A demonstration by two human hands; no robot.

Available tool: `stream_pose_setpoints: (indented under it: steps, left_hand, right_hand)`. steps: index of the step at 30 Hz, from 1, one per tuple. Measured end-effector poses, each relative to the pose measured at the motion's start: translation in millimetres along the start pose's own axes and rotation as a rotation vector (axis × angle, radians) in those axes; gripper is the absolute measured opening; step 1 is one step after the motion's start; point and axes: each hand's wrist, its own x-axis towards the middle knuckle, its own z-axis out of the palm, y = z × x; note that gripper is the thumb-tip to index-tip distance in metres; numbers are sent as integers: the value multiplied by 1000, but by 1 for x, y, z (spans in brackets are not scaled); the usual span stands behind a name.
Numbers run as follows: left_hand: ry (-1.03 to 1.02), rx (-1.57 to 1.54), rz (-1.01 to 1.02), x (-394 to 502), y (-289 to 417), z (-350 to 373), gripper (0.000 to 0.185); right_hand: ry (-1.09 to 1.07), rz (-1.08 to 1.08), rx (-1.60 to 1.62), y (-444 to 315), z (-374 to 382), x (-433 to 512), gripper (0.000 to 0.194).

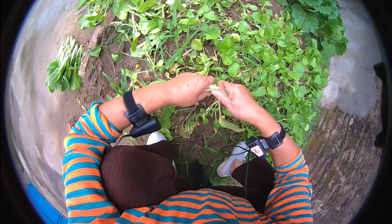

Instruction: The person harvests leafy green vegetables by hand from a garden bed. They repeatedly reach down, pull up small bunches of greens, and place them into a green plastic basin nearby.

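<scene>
My left hand [187, 89] is closed, back up, at the near side of the vegetable bed. Its fingertips meet those of my right hand [238, 99] at the pale stem base of a leafy green plant [215, 88]. My right thumb and fingers pinch that pale base from the other side. Below my right hand hangs a stalk with a drooping green leaf [231, 125], which seems to belong to the same plant. My left fingers hide part of the stems. Low leafy greens [266, 55] grow close around and beyond both hands.
A bundle of picked greens [64, 66] lies at the left, on the edge of the concrete paving [36, 101]. Large crinkled leaves [315, 12] overhang the far right. A rough stone surface [343, 162] borders the near right. My white shoes [234, 158] stand on soil and grass.
</scene>
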Motion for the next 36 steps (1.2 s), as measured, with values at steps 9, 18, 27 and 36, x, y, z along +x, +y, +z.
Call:
stream_pose_setpoints:
  steps: [9, 18, 27, 36]
  left_hand:
    - [-76, 233, 208, -16, 27, -14, 29]
    - [-119, 252, 273, -24, 31, -9, 31]
    - [-153, 82, -132, -34, 2, 0, 32]
    - [-151, 93, -18, -27, 21, 29, 28]
  right_hand:
    - [-366, -210, 86, 3, -13, -11, 28]
    - [-840, -224, 574, -7, -30, -37, 30]
    - [-727, 440, -238, 16, -72, 15, 22]
    - [569, -371, -66, -74, -220, 132, 65]
